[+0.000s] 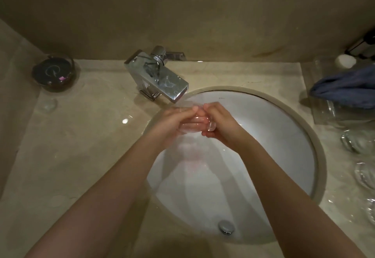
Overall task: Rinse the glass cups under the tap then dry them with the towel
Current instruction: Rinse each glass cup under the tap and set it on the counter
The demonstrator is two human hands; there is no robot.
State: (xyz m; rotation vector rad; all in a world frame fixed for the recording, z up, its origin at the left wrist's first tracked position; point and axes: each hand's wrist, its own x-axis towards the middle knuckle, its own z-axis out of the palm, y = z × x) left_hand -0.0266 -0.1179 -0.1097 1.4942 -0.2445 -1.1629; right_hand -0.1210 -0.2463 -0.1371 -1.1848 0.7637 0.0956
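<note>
Over the white sink basin, just below the spout of the chrome tap, I hold a clear glass cup lying sideways between both hands. My left hand grips its left side with fingers curled round it. My right hand grips the other end, fingers curled over the rim. Much of the cup is hidden by my fingers. A blue towel lies crumpled on the counter at the far right. More clear glass cups stand on the counter at the right edge.
A dark round dish sits on the beige stone counter at the back left. The drain plug is at the basin's near side. A white cap and a dark metal object stand at the back right. A wall rises behind the tap.
</note>
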